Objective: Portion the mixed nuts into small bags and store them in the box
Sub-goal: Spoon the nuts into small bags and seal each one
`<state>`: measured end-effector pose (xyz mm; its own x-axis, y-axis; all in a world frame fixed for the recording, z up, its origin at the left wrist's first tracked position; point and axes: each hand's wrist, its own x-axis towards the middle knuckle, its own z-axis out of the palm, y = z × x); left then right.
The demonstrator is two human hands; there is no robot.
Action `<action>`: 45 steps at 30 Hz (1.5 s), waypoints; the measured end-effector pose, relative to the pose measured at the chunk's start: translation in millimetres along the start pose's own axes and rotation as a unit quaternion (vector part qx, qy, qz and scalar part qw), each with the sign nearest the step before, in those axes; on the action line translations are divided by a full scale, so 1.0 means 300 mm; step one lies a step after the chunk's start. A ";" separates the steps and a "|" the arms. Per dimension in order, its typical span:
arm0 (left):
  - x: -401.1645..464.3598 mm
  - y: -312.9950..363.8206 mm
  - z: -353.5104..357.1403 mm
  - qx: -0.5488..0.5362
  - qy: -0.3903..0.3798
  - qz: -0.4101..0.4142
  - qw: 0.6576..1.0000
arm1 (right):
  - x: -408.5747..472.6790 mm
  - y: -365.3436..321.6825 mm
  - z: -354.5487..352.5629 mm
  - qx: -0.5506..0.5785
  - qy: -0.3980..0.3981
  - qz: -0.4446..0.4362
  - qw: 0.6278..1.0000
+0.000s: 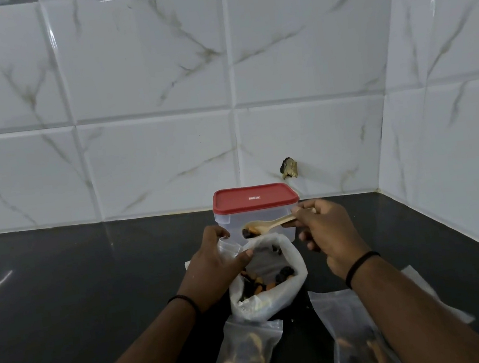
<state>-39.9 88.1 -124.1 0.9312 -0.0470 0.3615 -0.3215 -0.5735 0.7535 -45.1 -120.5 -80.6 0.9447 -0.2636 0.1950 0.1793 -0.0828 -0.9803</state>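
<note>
A large white bag of mixed nuts (268, 284) stands open on a dark countertop (79, 293), its mouth turned up to show almonds and dark dried fruit inside. Above it, the right hand (327, 230) pinches the handle of a wooden spoon (268, 226) between thumb and fingertips, the bowl carrying a few dark pieces and pointing toward the left hand (215, 263). That hand grips a small clear bag (228, 248) by its top edge, thumb and fingers curled around the plastic, just beside the rim of the large bag. Nearer the camera, two filled small bags lie flat on the counter: one (246, 360) directly in front of the large bag, the other (353, 337) to its right, partly hidden under the right forearm. Behind the spoon stands a clear plastic box (237, 221) with its red lid (254, 197) on, close to a wall of white marbled tiles (145, 102). A black band circles each wrist, and pale sleeve cuffs show at the lower frame edge.
</note>
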 end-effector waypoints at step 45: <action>-0.003 -0.008 0.005 -0.024 0.015 0.017 0.999 | -0.005 0.065 0.018 -0.109 -0.104 0.092 0.984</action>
<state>-39.5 88.2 -127.2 0.9144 -0.0409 0.4027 -0.3611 -0.5320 0.7659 -41.4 -116.5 -100.1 0.9954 -0.0937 -0.0180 -0.0421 -0.2617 -0.9642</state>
